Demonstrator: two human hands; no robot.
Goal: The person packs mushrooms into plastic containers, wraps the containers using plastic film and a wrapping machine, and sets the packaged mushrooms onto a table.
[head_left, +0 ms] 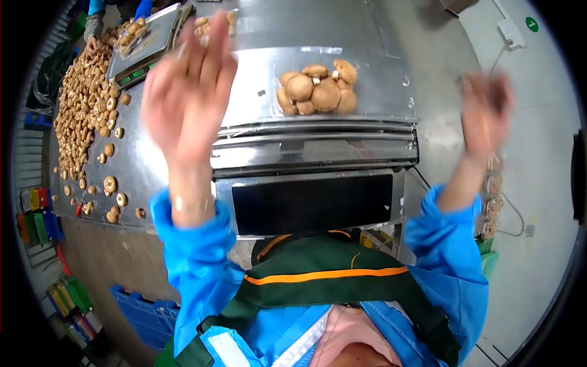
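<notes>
My left hand (194, 92) is raised above the metal table, fingers stretched upward and nothing in them; it is a little blurred. My right hand (487, 113) is held up off the right side of the machine, its fingers smeared by motion. Between the hands, a clear tray of brown mushrooms (325, 95) sits on the metal top of a wrapping machine (385, 92), apart from both hands. Metal rollers (318, 136) run along the machine's near side, above a black panel (312, 205).
A large heap of loose mushrooms (82, 116) covers the table's left side. Beside it stands a scale (162, 40) with a pack on it. Another person's hand (92, 46) touches the heap. More packed trays (494, 186) are at the right, and a blue crate (143, 318) is at lower left.
</notes>
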